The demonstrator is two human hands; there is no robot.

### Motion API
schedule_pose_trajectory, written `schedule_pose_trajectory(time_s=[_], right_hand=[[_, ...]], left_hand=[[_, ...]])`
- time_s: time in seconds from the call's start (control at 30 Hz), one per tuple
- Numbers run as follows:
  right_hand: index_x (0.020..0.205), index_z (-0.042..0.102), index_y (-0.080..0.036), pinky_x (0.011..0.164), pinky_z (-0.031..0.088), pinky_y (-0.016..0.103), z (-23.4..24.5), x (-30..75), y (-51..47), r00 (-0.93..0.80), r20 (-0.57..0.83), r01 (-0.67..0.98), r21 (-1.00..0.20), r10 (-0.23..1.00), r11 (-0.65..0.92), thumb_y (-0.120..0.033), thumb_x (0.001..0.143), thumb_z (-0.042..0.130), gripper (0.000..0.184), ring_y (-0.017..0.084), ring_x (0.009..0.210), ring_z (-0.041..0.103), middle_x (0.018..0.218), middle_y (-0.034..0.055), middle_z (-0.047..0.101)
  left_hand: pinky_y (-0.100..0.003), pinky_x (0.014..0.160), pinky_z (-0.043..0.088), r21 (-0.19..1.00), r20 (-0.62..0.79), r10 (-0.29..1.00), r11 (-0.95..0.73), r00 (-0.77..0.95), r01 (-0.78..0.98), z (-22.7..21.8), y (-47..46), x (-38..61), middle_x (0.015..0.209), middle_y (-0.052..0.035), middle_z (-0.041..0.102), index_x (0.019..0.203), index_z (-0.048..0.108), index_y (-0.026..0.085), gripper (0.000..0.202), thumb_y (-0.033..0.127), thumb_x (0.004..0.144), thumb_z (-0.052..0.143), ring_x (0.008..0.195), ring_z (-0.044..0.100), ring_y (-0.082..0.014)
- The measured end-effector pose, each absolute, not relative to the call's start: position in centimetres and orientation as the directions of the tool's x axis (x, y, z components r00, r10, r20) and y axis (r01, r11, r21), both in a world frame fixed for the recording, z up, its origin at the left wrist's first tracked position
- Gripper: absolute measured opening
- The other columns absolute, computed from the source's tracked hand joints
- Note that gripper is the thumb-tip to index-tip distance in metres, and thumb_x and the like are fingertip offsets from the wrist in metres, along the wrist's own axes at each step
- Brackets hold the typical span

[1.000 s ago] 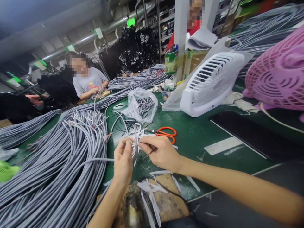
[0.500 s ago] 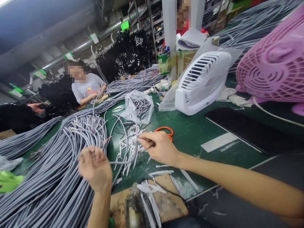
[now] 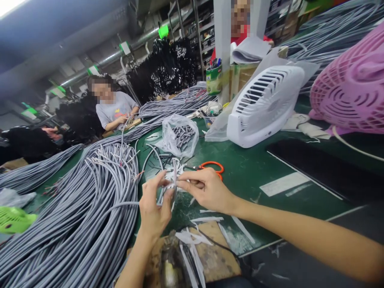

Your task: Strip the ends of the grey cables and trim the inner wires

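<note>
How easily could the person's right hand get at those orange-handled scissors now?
Probably yes: the orange-handled scissors lie just beyond the right hand, with nothing visible between. The likely hitch: that hand is pinching a gray cable.

A slim grey cable (image 3: 175, 172) is standing nearly upright between the left hand (image 3: 154, 204) and the right hand (image 3: 211, 191), its end pointing away from the person. The right thumb and forefinger are pinching it from the side, and the tip is showing beyond them (too blurred to tell whether bare or sheathed). The left thumb and fingers are curving just beside it; whether they are touching it is unclear. Behind the cable, white strips (image 3: 172, 176) are lying loosely scattered on the green tabletop (image 3: 240, 176).
</note>
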State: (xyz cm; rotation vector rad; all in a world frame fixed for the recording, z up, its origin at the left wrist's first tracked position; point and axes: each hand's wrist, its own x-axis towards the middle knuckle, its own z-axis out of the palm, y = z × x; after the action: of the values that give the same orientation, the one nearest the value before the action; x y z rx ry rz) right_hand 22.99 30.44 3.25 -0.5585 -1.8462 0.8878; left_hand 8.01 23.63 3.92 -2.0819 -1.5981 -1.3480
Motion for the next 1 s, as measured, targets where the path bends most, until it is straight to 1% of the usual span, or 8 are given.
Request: schedule_pose_trajectory(time_s=[0.13,0.3,0.43,0.57,0.67,0.8,0.9,1.0], right_hand=[[0.069,0.068,-0.012,0.041,0.023,0.02,3.4,23.2,30.7,-0.368,0.63,0.029,-0.727,0.684,0.686,-0.03,0.082,0.053,0.027,0.006,0.041,0.024,0.044,-0.0039,0.04],[0.069,0.069,-0.012,0.042,0.025,0.019,3.3,23.2,30.4,-0.392,0.685,0.043,-0.653,0.614,0.756,-0.025,0.083,0.051,0.026,0.006,0.041,0.025,0.044,-0.0036,0.044],[0.069,0.069,-0.012,0.044,0.026,0.019,3.2,23.2,30.4,-0.38,0.69,0.063,-0.646,0.617,0.761,-0.024,0.083,0.051,0.026,0.006,0.04,0.026,0.044,-0.0039,0.044],[0.068,0.068,-0.013,0.044,0.026,0.019,3.0,23.1,30.7,-0.409,0.677,0.076,-0.643,0.612,0.762,-0.022,0.081,0.052,0.023,0.006,0.04,0.027,0.044,-0.0038,0.045],[0.068,0.069,-0.012,0.044,0.025,0.019,2.9,23.0,30.8,-0.4,0.676,0.076,-0.649,0.62,0.757,-0.02,0.08,0.054,0.021,0.005,0.04,0.026,0.044,-0.0045,0.044],[0.068,0.069,-0.011,0.043,0.024,0.019,3.0,22.9,30.7,-0.418,0.664,0.048,-0.665,0.62,0.745,-0.021,0.08,0.054,0.022,0.005,0.04,0.023,0.042,-0.0058,0.038],[0.068,0.068,-0.011,0.043,0.024,0.019,3.1,22.9,30.5,-0.43,0.652,0.048,-0.675,0.625,0.736,-0.022,0.081,0.051,0.025,0.006,0.041,0.022,0.042,-0.0062,0.034],[0.067,0.068,-0.011,0.043,0.024,0.019,3.1,23.0,30.5,-0.427,0.655,0.053,-0.67,0.623,0.741,-0.023,0.081,0.051,0.025,0.006,0.041,0.022,0.042,-0.0065,0.033]], left_hand=[[-0.025,0.054,0.035,0.712,0.571,0.795,-0.356,-0.205,0.605,4.2,23.3,7.8,0.052,0.0,0.05,0.055,0.061,0.016,0.027,0.03,0.078,0.06,0.051,0.043,-0.0112],[-0.022,0.04,0.031,0.952,0.304,0.928,-0.287,-0.215,0.106,4.1,23.4,8.7,0.037,0.0062,0.03,0.067,0.067,0.015,0.044,0.053,0.08,0.049,0.036,0.028,-0.0078],[-0.022,0.048,0.039,0.625,0.623,0.773,-0.404,-0.116,0.668,3.7,23.6,8.7,0.059,-0.0023,0.063,0.087,0.07,0.016,0.023,0.03,0.084,0.052,0.043,0.048,-0.0099],[-0.02,0.053,0.039,0.224,0.777,0.626,-0.378,0.07,0.898,3.9,23.5,8.3,0.064,-0.002,0.066,0.082,0.069,0.018,0.012,0.015,0.077,0.059,0.05,0.053,-0.0092],[-0.02,0.045,0.031,0.456,0.696,0.706,-0.292,-0.133,0.841,4.5,23.3,8.1,0.049,0.002,0.051,0.058,0.061,0.016,0.019,0.026,0.074,0.064,0.043,0.041,-0.0069],[-0.018,0.034,0.019,0.974,0.21,0.933,-0.174,-0.292,0.143,4.7,23.3,8.4,0.04,0.0085,0.028,0.047,0.047,0.015,0.045,0.052,0.069,0.063,0.032,0.02,-0.0026],[-0.017,0.033,0.018,0.978,0.06,0.961,-0.111,-0.271,-0.175,4.3,23.6,8.7,0.039,0.0127,0.016,0.059,0.058,0.015,0.044,0.058,0.063,0.065,0.03,0.01,-0.0014],[-0.018,0.034,0.019,0.975,0.212,0.908,-0.173,-0.362,0.138,4.0,23.7,8.7,0.038,0.0113,0.023,0.083,0.068,0.014,0.041,0.052,0.069,0.062,0.03,0.017,-0.0035]])
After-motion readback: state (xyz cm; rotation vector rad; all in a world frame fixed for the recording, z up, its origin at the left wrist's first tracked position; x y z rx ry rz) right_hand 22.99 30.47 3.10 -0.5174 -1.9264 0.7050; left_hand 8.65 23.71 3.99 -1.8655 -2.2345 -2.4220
